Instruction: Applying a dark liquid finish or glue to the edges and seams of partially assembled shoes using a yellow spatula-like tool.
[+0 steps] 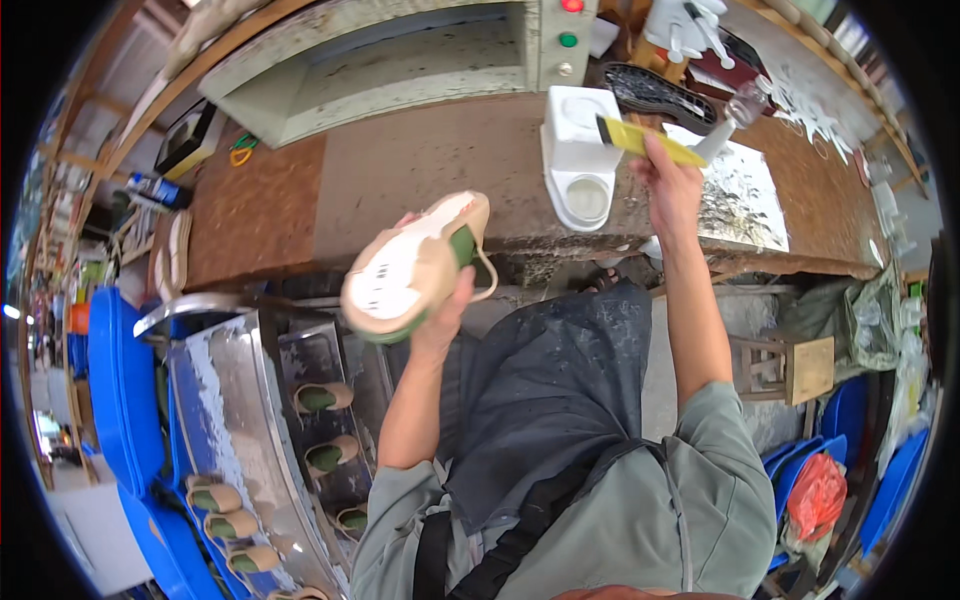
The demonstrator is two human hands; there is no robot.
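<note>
White glue pot [578, 150] sits on the workbench [420, 170]; right hand [668, 185] pinches a yellow brush [640, 140], left hand [440, 320] clasps a beige shoe [410, 268].

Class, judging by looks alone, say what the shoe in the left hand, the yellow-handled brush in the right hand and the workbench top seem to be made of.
Shoe: likely rubber sole, matt cream and white; green upper, perhaps fabric.
Brush: probably plastic handle, smooth yellow; bristles blurred.
Workbench top: looks like chipboard, speckled brown and worn.

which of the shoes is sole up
The shoe held in the left hand: its pale sole faces the camera, while the rack shoes show green insides.
</note>
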